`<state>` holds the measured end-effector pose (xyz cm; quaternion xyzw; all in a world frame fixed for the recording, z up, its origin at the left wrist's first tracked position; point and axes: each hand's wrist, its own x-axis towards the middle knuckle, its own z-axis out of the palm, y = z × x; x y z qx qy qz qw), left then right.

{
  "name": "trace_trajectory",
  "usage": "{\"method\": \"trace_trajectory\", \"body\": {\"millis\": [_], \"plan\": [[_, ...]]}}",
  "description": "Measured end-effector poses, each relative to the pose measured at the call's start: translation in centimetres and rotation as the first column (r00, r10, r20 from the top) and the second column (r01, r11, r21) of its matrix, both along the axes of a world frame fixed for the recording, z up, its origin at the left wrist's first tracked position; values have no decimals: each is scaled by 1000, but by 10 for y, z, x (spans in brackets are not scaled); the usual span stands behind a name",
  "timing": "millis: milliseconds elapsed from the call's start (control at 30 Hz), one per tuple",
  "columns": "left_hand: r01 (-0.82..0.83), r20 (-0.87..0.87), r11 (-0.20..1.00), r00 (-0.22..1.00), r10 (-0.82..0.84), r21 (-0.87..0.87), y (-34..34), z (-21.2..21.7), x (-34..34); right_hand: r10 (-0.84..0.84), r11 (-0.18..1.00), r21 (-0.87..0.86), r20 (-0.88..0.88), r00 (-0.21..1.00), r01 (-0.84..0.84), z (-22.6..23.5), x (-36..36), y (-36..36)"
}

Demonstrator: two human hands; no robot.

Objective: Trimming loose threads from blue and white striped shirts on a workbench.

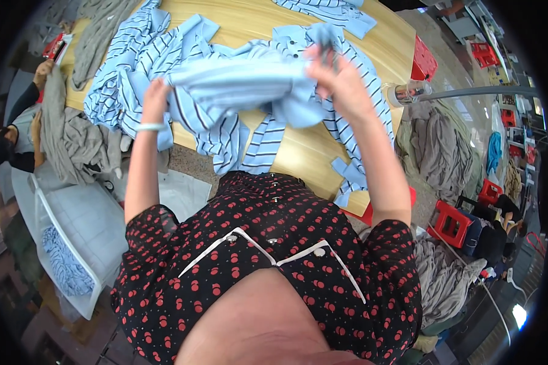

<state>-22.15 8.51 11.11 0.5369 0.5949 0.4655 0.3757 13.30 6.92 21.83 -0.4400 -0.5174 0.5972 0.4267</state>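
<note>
Both forearms reach up and forward, elbows bent. Left hand (155, 97) and right hand (338, 76) each close around an edge of a light-blue striped shirt (237, 82), stretched between them above the wooden table (298, 152), with more striped shirts (128, 55) beyond the left hand.

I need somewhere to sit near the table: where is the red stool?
In the head view the red stool stands on the floor at the person's right, just past the wooden table edge, beside a heap of grey garments.

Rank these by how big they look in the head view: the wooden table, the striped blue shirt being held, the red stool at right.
1. wooden table
2. striped blue shirt
3. red stool
Fisheye bending makes true sizes unsure.
</note>
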Motion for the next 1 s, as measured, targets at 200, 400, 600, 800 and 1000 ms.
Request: {"method": "trace_trajectory", "body": {"millis": [200, 400, 600, 800, 1000], "plan": [[-70, -426, 955, 903, -63, -290, -62, -78, 4, -5, 898, -439, -45, 999, -16, -141, -1, -82], [89, -739, 967, 663, 123, 241, -54, -62, 56, -22, 867, -498, -36, 999, 1, -153, -1, -118], [356, -609, 926, 765, -209, 129, -21, -48, 172, 11, 951, -308, 2, 1000, -10, -151, -8, -137], [379, -824, 908, 446, -349, -179, -1, -58, 227, 6, 979, -205, 57, 998, 6, -133, -5, -146], [317, -596, 947, 750, -286, -55, 18, -49, 220, 13, 988, -154, 66, 998, -3, -104, 15, -138]]}}
